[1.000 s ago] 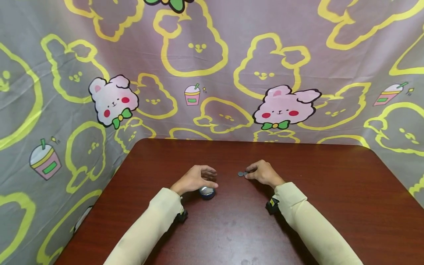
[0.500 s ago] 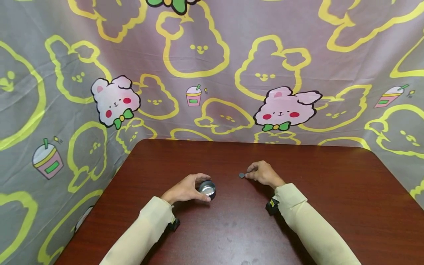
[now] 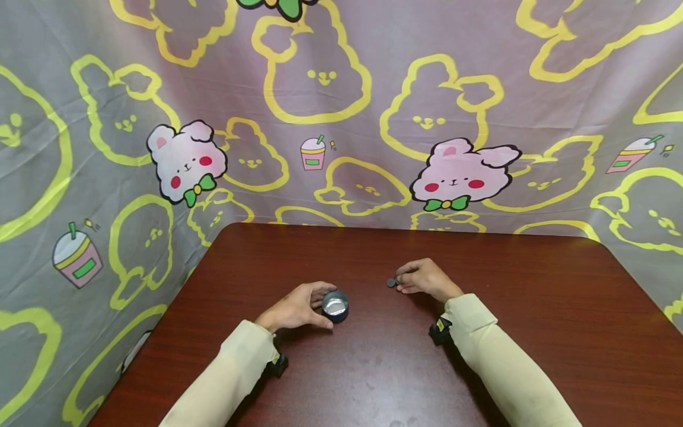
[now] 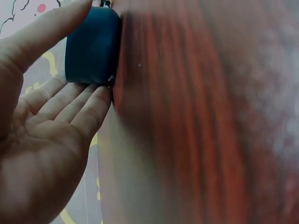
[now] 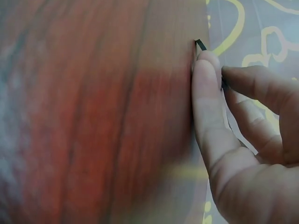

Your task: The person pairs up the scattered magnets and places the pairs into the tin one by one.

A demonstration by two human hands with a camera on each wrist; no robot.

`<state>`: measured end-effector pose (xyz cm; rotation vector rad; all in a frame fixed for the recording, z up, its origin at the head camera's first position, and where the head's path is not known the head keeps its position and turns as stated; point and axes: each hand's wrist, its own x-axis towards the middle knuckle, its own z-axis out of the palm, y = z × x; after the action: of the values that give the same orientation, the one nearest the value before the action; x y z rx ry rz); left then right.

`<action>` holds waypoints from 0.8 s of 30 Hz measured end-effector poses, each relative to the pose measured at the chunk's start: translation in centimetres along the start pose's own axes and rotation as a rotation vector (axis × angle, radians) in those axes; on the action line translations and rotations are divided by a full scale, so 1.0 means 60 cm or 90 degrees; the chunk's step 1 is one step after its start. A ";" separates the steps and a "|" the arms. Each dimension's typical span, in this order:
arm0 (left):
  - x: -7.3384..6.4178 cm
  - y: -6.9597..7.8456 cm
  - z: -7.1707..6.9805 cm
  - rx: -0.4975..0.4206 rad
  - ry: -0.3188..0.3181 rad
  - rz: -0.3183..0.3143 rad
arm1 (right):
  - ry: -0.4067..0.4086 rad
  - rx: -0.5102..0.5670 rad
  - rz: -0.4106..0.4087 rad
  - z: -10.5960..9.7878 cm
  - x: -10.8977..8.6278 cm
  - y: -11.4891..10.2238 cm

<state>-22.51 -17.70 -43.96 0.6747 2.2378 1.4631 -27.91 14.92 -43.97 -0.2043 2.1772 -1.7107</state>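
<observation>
A small round container (image 3: 335, 306) with a dark blue side and a shiny silver top stands on the brown table. My left hand (image 3: 299, 305) is beside it, the thumb slightly away from its near side. In the left wrist view, extended fingers reach to the blue side of the container (image 4: 92, 46). To the right, my right hand (image 3: 424, 279) pinches a small dark grey disc (image 5: 225, 85) between thumb and finger, partly hidden by them. Another dark grey disc (image 3: 391, 283) lies flat on the table just left of those fingertips.
The wooden table (image 3: 480, 261) has rounded far corners. A cloth (image 3: 352, 130) with cartoon rabbits hangs behind it and along the sides. Each wrist carries a black camera (image 3: 277, 363) under a pale yellow sleeve.
My left hand first hovered over the container, then gripped it and drew back; now the thumb has come off it. The right hand stays by the discs, its fingers slightly more spread.
</observation>
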 end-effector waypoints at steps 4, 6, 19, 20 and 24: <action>-0.001 -0.003 0.001 -0.007 0.001 0.010 | 0.001 0.007 0.016 0.000 0.001 0.000; -0.003 -0.005 0.002 -0.017 0.003 0.011 | 0.006 0.005 0.026 0.001 0.002 0.000; -0.005 -0.017 0.003 -0.063 0.041 -0.008 | 0.026 -0.020 0.054 0.006 0.001 -0.003; -0.006 -0.018 0.003 -0.059 0.045 -0.009 | 0.028 -0.020 0.055 0.006 0.001 -0.003; -0.004 -0.019 0.004 -0.047 0.053 -0.010 | 0.031 -0.021 0.052 0.008 0.000 -0.004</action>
<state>-22.39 -18.09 -45.11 0.5819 2.2320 1.5852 -27.75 14.40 -43.81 -0.0821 2.2176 -1.6525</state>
